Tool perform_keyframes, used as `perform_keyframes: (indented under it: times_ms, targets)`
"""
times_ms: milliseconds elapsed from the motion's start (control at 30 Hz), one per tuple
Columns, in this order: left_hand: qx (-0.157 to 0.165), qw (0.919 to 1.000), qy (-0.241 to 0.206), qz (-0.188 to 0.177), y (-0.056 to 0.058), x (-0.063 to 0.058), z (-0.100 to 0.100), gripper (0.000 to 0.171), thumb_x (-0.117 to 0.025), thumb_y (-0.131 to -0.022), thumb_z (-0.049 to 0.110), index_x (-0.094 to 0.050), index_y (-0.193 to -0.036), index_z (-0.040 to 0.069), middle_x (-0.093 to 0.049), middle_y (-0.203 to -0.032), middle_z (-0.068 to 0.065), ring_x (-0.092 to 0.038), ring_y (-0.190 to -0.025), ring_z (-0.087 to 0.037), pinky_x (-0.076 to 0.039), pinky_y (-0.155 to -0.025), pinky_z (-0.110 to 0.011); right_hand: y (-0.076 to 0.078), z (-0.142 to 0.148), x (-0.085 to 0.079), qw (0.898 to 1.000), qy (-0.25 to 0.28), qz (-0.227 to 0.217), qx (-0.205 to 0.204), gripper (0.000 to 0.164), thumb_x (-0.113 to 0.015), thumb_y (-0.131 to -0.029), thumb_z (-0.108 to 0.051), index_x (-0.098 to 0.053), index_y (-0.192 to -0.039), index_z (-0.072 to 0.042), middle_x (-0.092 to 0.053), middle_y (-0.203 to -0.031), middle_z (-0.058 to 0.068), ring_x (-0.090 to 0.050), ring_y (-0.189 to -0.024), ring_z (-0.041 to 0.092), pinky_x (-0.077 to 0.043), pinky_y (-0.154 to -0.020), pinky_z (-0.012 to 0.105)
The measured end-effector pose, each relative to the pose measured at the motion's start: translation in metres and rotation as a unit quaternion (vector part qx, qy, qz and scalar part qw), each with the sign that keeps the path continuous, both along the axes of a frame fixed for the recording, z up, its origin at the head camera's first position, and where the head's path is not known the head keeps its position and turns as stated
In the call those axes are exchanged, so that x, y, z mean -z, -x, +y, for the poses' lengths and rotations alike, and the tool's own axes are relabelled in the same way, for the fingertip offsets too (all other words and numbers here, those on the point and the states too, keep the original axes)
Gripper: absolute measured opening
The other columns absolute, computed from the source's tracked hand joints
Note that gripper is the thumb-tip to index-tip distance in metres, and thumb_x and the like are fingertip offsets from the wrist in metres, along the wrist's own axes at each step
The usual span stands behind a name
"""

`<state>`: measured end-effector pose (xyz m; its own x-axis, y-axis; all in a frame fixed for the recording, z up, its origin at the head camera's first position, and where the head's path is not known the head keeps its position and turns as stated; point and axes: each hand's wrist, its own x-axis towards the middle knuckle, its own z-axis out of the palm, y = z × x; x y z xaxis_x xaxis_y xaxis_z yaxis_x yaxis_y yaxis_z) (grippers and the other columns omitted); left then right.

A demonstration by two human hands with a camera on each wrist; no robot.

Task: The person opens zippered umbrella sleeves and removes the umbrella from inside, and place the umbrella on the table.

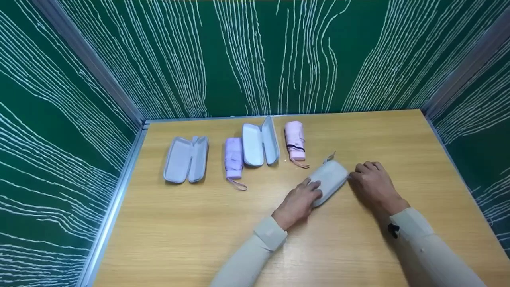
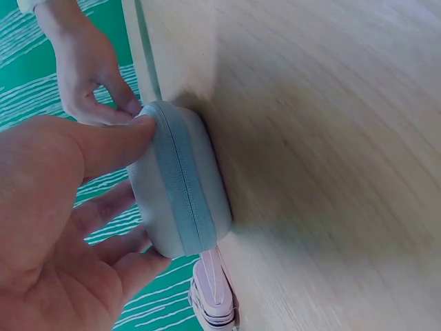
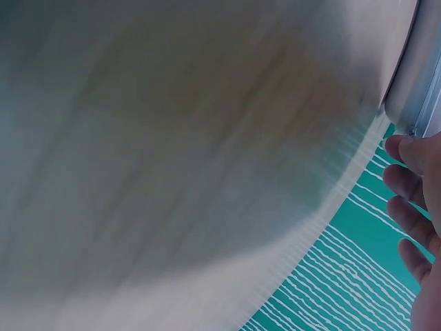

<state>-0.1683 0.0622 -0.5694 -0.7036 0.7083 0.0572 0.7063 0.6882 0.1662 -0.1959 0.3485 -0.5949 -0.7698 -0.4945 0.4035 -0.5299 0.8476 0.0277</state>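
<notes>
A closed pale grey zippered glasses case (image 1: 330, 177) lies at a slant on the wooden table. My left hand (image 1: 298, 202) grips its near left end; in the left wrist view the thumb rests by the zipper (image 2: 183, 183) and the fingers reach round the opposite side. At the case's far right corner is my right hand (image 1: 376, 185), its thumb and forefinger pinching the zipper pull (image 3: 412, 131), mostly hidden by the fingertips. The other fingers of that hand are bent. A small strap (image 1: 330, 158) sticks out from the case's far end.
Left of the hands, two similar cases stand open, one at far left (image 1: 177, 161) and one nearer the middle (image 1: 253, 145). A folded purple umbrella (image 1: 233, 157) and a folded pink umbrella (image 1: 295, 139) flank the middle case. Green walls (image 1: 275, 59) with white lines enclose the table (image 1: 191, 231).
</notes>
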Motion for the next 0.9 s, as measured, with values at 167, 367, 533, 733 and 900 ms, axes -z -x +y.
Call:
perform_keyframes:
  times_ms: [167, 367, 533, 733, 900]
  targets:
    - [-0.002, 1.0, 0.0, -0.007, 0.001, 0.0, 0.0, 0.03, -0.073, -0.097, 0.009, -0.074, -0.126, 0.019, -0.06, -0.152, -0.002, -0.055, -0.141, -0.028, -0.051, -0.111, -0.035, -0.004, -0.002, 0.002, 1.0, 0.012, 0.001, 0.001, 0.006, -0.074, -0.089, -0.001, -0.079, -0.092, -0.004, -0.066, -0.092, 0.015, -0.061, -0.089, 0.038, -0.051, -0.087, 0.057]
    - [0.0, 0.9999, -0.007, -0.011, 0.0, 0.0, -0.001, 0.032, -0.073, -0.097, 0.009, -0.073, -0.127, 0.019, -0.059, -0.153, -0.002, -0.055, -0.141, -0.027, -0.053, -0.109, -0.034, -0.01, -0.006, 0.002, 1.0, 0.016, -0.005, 0.007, 0.013, -0.071, -0.088, 0.005, -0.08, -0.092, -0.004, -0.066, -0.092, 0.015, -0.062, -0.09, 0.038, -0.051, -0.088, 0.057]
    - [-0.002, 0.9999, -0.007, -0.013, 0.0, 0.0, -0.001, 0.032, -0.071, -0.099, 0.01, -0.072, -0.13, 0.02, -0.058, -0.154, -0.003, -0.053, -0.143, -0.027, -0.051, -0.111, -0.035, -0.014, -0.008, 0.0, 0.999, 0.017, -0.023, 0.018, 0.015, -0.072, -0.088, 0.007, -0.08, -0.094, -0.004, -0.066, -0.094, 0.015, -0.062, -0.093, 0.038, -0.05, -0.09, 0.058]
    - [-0.007, 0.9998, -0.004, -0.018, -0.002, 0.001, -0.002, 0.034, -0.068, -0.101, 0.008, -0.071, -0.132, 0.02, -0.056, -0.156, -0.002, -0.051, -0.146, -0.028, -0.05, -0.113, -0.037, -0.016, -0.011, -0.001, 0.999, 0.013, -0.024, 0.022, 0.014, -0.072, -0.087, 0.007, -0.08, -0.094, -0.003, -0.067, -0.095, 0.016, -0.062, -0.092, 0.038, -0.051, -0.089, 0.058]
    - [-0.004, 1.0, -0.007, -0.004, -0.003, 0.004, -0.002, 0.034, -0.069, -0.1, 0.006, -0.071, -0.131, 0.02, -0.056, -0.156, -0.003, -0.051, -0.146, -0.029, -0.047, -0.115, -0.036, -0.018, -0.013, 0.001, 1.0, 0.003, -0.018, 0.018, 0.015, -0.072, -0.087, 0.007, -0.08, -0.093, -0.003, -0.066, -0.094, 0.015, -0.061, -0.092, 0.038, -0.051, -0.087, 0.057]
